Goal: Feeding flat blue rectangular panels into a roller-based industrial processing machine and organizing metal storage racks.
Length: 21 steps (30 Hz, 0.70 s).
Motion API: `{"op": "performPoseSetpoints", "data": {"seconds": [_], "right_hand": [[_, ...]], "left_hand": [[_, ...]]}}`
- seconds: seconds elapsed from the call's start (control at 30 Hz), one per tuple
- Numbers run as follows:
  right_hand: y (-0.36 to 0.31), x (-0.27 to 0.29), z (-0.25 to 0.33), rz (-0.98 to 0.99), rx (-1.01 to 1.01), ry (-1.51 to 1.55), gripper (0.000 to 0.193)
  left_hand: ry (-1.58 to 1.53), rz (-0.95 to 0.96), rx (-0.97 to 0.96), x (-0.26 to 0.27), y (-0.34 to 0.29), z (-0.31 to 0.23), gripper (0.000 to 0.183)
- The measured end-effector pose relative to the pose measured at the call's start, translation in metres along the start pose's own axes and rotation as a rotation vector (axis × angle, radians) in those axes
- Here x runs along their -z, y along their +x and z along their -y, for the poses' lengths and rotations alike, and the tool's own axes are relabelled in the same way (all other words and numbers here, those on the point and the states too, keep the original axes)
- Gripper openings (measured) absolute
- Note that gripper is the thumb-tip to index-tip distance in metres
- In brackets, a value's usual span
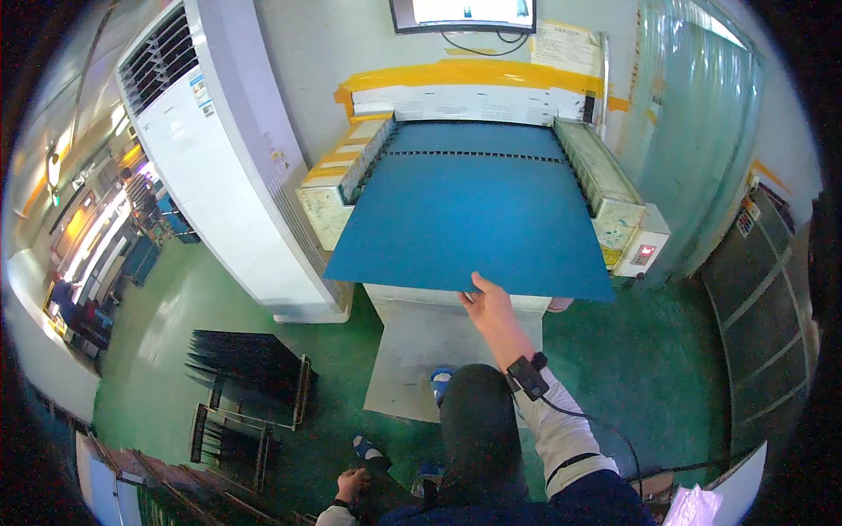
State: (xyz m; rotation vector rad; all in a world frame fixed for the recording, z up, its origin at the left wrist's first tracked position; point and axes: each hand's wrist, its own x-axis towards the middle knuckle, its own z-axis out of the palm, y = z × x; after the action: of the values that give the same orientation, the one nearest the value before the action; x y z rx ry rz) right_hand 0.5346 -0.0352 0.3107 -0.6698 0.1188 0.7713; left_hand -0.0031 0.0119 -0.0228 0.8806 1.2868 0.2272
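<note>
A large flat blue panel (478, 223) lies on the conveyor machine between its two side rails, its front edge jutting out toward me. At that edge, right of the middle, my right hand (493, 314) holds the panel with the thumb on top; the other fingers are partly hidden below. Beyond it, past a dark toothed strip, a second blue panel (474, 138) lies farther in. Low down beside my leg, away from the panels, my left hand (353, 484) has its fingers loosely curled, with nothing visible in them.
A slotted rack (246, 364) of dark upright panels stands on the floor at my left. A tall white air conditioner (228, 167) is left of the machine. The right rail bears a control box (645, 245) with a red display. A dark framed panel (763, 324) leans at far right.
</note>
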Motion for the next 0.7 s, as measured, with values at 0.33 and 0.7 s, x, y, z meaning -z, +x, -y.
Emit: {"op": "performPoseSetpoints", "data": {"seconds": [0.33,0.7], "right_hand": [[0.003,-0.002,0.000,-0.050,0.034,0.047,0.028],[0.015,-0.002,0.001,-0.019,0.016,0.060,0.027]], "left_hand": [[0.018,-0.036,0.032,-0.008,-0.015,-0.011,0.025],[-0.003,-0.036,0.020,0.003,0.002,0.005,0.025]]}}
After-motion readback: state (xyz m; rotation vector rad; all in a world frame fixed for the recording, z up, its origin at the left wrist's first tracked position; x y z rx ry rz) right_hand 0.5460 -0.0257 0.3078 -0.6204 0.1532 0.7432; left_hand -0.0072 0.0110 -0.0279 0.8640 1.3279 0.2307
